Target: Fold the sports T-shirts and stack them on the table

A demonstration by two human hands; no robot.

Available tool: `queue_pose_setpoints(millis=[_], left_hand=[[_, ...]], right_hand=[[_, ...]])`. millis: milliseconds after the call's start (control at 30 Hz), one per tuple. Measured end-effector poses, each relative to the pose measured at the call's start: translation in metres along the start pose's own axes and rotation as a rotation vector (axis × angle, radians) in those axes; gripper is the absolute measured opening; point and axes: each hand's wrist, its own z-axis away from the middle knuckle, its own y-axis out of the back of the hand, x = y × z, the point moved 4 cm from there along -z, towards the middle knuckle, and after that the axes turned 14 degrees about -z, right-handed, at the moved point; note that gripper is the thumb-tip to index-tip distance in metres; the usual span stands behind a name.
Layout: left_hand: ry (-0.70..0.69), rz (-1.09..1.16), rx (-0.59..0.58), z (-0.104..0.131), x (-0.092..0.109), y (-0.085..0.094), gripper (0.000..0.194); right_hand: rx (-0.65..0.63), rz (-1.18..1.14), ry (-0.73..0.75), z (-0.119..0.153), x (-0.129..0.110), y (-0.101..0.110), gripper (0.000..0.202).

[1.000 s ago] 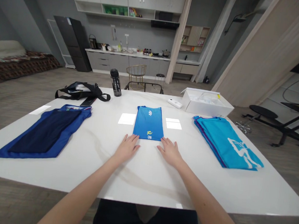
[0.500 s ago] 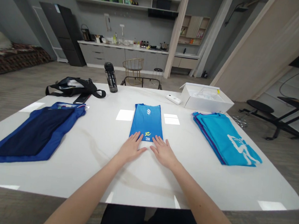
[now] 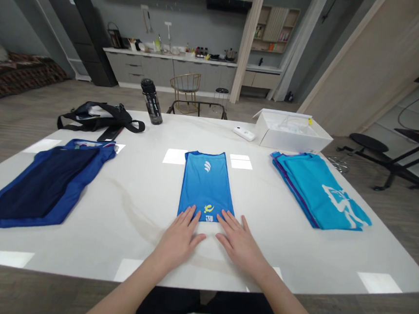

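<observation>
A blue folded shirt (image 3: pixel 207 183) lies flat in the middle of the white table (image 3: pixel 141 180), with a white mark near its far end and a yellow and white print near its close edge. On its near left corner rest the fingertips of my left hand (image 3: pixel 179 237), palm down and fingers stretched. My right hand (image 3: pixel 238 242) lies the same way on the near right corner, its fingers spread. Neither hand grips the cloth. To the left lie a blue and a navy garment (image 3: pixel 42 181), one on the other. Turquoise folded shirts (image 3: pixel 320 191) are stacked on the right.
Along the table's far side are a black bag (image 3: pixel 101 117), a dark phone (image 3: pixel 110 133), a black bottle (image 3: pixel 151 102), a small white device (image 3: pixel 244 133) and an open white box (image 3: pixel 294 132). A chair (image 3: pixel 199 108) stands behind the table.
Both hands and the blue folded shirt have come closer to the table's near edge. My fingertips remain on its near corners. The camera view has also shifted slightly.
</observation>
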Motion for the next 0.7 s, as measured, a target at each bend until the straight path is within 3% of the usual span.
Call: queue_pose_setpoints(millis=[133, 267, 367, 467, 567, 700], left_hand=[[0.005, -0.017, 0.026, -0.02, -0.016, 0.011, 0.056], [0.043, -0.032, 0.042, -0.059, -0.056, 0.027, 0.045], [0.126, -0.022, 0.059, -0.102, -0.092, 0.034, 0.044], [0.218, -0.022, 0.076, -0.15, -0.121, 0.034, 0.042], [0.316, -0.054, 0.064, -0.193, -0.138, 0.027, 0.042], [0.501, -0.083, 0.078, -0.231, -0.153, 0.015, 0.056]], right_hand=[[0.038, 0.002, -0.004, -0.01, 0.006, 0.01, 0.054], [0.161, -0.018, 0.001, -0.042, 0.018, 0.035, 0.05], [0.287, -0.048, -0.009, -0.087, 0.034, 0.059, 0.044], [0.371, -0.084, -0.124, -0.145, 0.055, 0.078, 0.042], [0.418, -0.113, -0.245, -0.199, 0.072, 0.091, 0.046], [0.463, -0.069, -0.37, -0.247, 0.084, 0.101, 0.054]])
